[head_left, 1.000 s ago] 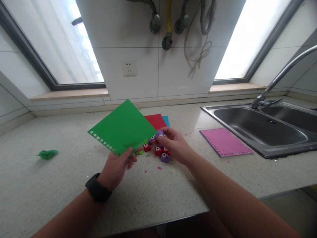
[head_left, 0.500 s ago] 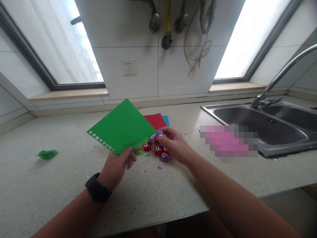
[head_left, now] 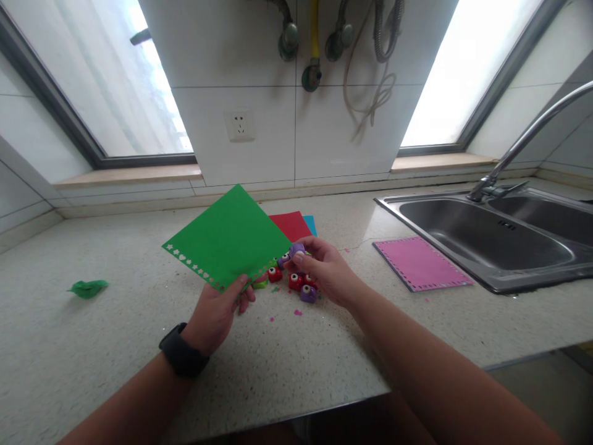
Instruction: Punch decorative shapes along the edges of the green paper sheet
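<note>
A sheet of green paper [head_left: 227, 235] is pinched at its lower corner by my left hand [head_left: 227, 303], thumb on top. Small shaped holes, stars and hearts among them, run along its two lower edges. My right hand [head_left: 327, 269] is closed on a purple craft punch [head_left: 297, 250], set at the sheet's right corner. Whether the paper lies inside the punch's slot I cannot tell. Below, on the counter, are red punches [head_left: 275, 274], another purple punch [head_left: 308, 293] and a bit of a green one [head_left: 260, 285], partly hidden by hands and paper.
Red paper [head_left: 291, 225] and blue paper [head_left: 311, 224] lie behind the green sheet. A pink sheet with punched edges [head_left: 424, 264] rests beside the steel sink [head_left: 491, 284]. Pink paper scraps [head_left: 298, 313] dot the counter [head_left: 278, 377]. A crumpled green piece [head_left: 88, 288] lies at left.
Both hands, the green paper and the purple punch stay almost in place. The pink sheet, blurred by blocks before, now shows plainly.
</note>
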Available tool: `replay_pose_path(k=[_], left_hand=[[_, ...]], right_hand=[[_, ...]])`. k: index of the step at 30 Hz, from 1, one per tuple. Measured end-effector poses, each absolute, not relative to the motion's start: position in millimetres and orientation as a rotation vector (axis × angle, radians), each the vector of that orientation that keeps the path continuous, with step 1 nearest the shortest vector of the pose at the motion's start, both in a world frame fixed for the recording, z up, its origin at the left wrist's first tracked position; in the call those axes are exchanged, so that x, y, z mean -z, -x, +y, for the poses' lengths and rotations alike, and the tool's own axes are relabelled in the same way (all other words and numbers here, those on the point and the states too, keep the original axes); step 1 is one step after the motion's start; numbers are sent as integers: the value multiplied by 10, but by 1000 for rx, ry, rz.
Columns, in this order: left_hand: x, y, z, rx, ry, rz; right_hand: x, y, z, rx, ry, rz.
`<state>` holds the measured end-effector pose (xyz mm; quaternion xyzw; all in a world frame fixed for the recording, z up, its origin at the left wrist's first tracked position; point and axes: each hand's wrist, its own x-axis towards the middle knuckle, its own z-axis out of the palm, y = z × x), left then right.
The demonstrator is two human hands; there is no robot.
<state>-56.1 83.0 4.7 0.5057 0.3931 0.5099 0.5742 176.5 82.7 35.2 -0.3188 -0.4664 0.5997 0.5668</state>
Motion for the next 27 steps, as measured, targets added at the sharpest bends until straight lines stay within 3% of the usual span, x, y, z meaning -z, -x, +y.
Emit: replay_pose_path(k=[27], left_hand=[[51,615,849,-1113,-1401,920]], right_hand=[[-342,-1726,830,-1435,849,-1180]])
